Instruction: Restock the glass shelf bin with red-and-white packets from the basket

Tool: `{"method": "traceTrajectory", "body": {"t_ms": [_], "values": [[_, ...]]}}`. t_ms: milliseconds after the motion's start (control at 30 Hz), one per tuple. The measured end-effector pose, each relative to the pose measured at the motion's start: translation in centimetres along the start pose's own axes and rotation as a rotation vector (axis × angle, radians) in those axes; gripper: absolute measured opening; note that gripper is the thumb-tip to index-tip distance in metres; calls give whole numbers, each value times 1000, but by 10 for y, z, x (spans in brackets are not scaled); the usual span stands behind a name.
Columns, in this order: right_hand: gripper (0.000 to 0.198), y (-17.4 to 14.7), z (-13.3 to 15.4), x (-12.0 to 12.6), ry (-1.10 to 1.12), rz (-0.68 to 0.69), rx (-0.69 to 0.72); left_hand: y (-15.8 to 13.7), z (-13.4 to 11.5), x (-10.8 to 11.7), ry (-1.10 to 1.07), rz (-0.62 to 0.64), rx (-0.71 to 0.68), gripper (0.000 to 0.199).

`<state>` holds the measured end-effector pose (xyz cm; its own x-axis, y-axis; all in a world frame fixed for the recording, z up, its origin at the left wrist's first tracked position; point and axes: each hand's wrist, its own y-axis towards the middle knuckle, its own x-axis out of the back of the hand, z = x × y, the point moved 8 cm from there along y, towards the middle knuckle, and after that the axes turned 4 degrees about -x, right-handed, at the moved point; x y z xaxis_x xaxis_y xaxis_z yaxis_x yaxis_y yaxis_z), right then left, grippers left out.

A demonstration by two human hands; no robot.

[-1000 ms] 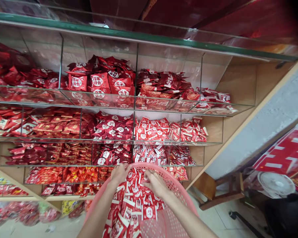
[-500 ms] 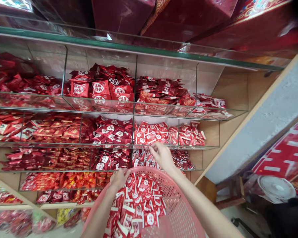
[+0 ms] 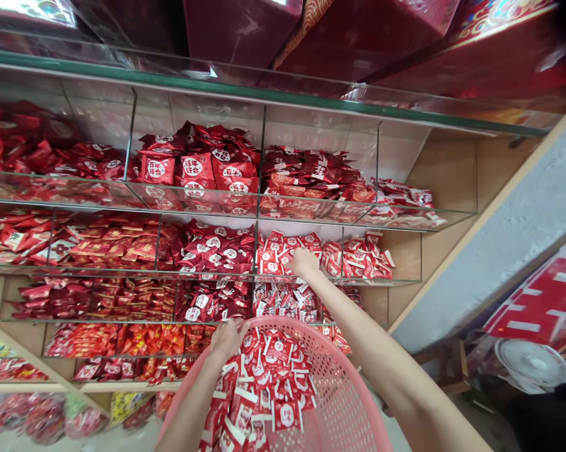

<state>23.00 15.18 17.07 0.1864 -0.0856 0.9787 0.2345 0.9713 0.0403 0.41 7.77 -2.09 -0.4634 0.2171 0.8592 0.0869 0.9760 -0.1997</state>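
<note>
My left hand (image 3: 226, 339) grips the far-left rim of a pink plastic basket (image 3: 344, 376), its fingers wrapped round the edge. Small red candy packets (image 3: 287, 414) with white labels lie loose in the basket, heaped toward its left side. My right hand (image 3: 304, 263) reaches over the basket into a glass compartment of red packets (image 3: 273, 267) with round white labels. Its fingers look curled down among these packets. Whether a packet is between the fingertips is hidden.
Glass dividers and front panels split the shelf unit (image 3: 471, 213) into rows of packets. Dark-red packets (image 3: 217, 242) fill the compartment to the left. Large dark-red boxes (image 3: 240, 31) stand on the thick glass shelf (image 3: 405, 116) above. A white fan (image 3: 532, 363) is at the right.
My right hand has moved up and forward, from just above the basket's far rim into the compartment of red packets. My left hand stays on the rim.
</note>
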Motion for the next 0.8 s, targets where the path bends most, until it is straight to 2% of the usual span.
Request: {"method": "traceTrajectory", "body": {"t_ms": [100, 167, 233, 300, 367, 433, 500, 567, 667, 800], "values": [[34, -1, -3, 2, 39, -19, -2, 0, 0, 0, -4, 5, -7, 57], [32, -10, -1, 13, 85, -166, 63, 1, 0, 0, -3, 7, -7, 57], [28, -33, 10, 25, 151, -400, 274, 1, 0, -1, 1, 13, -4, 57], [25, -69, 23, 19, 196, -532, 598, 1, 1, -2, 8, 14, 2, 58], [25, -102, 29, -12, 165, -443, 888, 2, 1, -2, 11, 7, 4, 57], [20, -122, 24, -57, 49, -214, 1011, 2, 1, -2, 11, 0, 4, 56], [18, -126, 7, -97, -42, 1, 946, 1, 1, -2, 12, -2, 7, 56], [21, -122, -12, -122, -69, 155, 832, 1, 1, -2, 13, 0, 13, 58], [26, -114, -27, -138, -47, 268, 716, 2, 2, -2, 17, 1, 11, 59], [25, -110, -26, -142, -26, 312, 665, 2, 2, -1, 27, -7, 7, 58]]}}
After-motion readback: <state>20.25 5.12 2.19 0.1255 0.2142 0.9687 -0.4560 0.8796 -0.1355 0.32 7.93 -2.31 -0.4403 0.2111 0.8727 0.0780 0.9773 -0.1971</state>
